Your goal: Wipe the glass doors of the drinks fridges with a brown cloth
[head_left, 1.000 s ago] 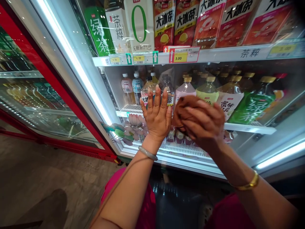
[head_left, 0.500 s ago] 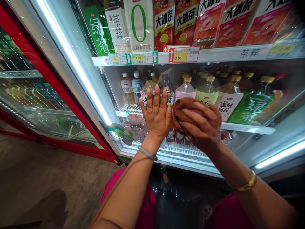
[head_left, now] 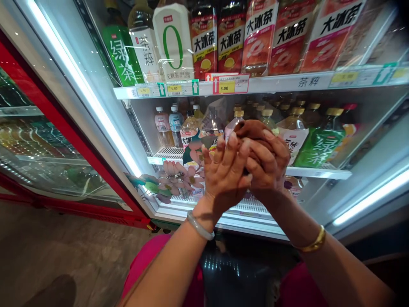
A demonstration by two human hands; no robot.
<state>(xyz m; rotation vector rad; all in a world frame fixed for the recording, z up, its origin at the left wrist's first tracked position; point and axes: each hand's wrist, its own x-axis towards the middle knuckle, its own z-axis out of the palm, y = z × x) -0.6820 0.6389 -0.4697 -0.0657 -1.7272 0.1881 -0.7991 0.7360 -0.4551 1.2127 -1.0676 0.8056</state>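
A crumpled brown cloth [head_left: 255, 130] is bunched in my right hand [head_left: 268, 164], whose fingers are curled round it. Right beside it, my left hand [head_left: 225, 175] has its fingers stretched out and a little apart, the fingertips at the cloth's lower left side. Both hands are in front of a glass door [head_left: 179, 170] with printed pink flowers at its lower left. Behind them stand bottles, among them a green-labelled bottle [head_left: 326, 138] and a white-labelled one [head_left: 293, 136].
Large tea bottles [head_left: 204, 42] fill the upper shelf, with price tags along its edge [head_left: 271, 86]. A red door frame [head_left: 79, 136] of another cooler slants down at the left. My knees in pink are below.
My left hand has moved right and slightly down, up to the cloth. My right hand has shifted a little left with the cloth. The shelves appear further left and the upper one lower.
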